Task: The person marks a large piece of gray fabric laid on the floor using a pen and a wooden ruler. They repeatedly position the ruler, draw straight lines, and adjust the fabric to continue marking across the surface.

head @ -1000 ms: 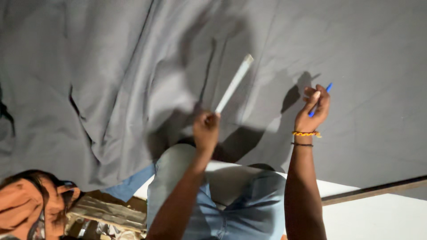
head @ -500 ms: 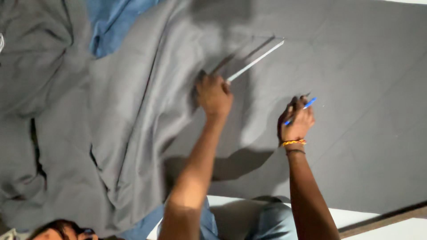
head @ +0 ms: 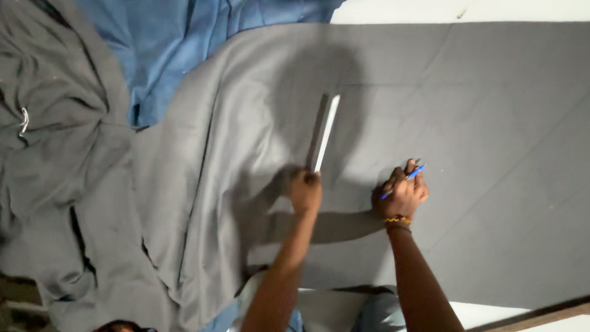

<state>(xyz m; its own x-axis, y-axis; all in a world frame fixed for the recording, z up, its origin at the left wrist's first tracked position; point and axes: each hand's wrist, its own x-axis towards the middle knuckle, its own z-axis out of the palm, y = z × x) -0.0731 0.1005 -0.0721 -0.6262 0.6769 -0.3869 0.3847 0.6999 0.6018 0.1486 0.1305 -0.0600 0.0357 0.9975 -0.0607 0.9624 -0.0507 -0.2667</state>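
L hand (head: 305,192) fisted on near end of white ruler (head: 326,133), long axis running away toward table's far edge over grey cloth (head: 467,123); R hand (head: 402,195) pinching blue pen (head: 404,181), just beside, ruler nearer L.

Dim, soft picture with heavy shadows

A rounded shadow darkened the grey cloth (head: 491,123) toward twelve o'clock; the white table (head: 467,9) glared at one o'clock, and edges looked slightly blurred.
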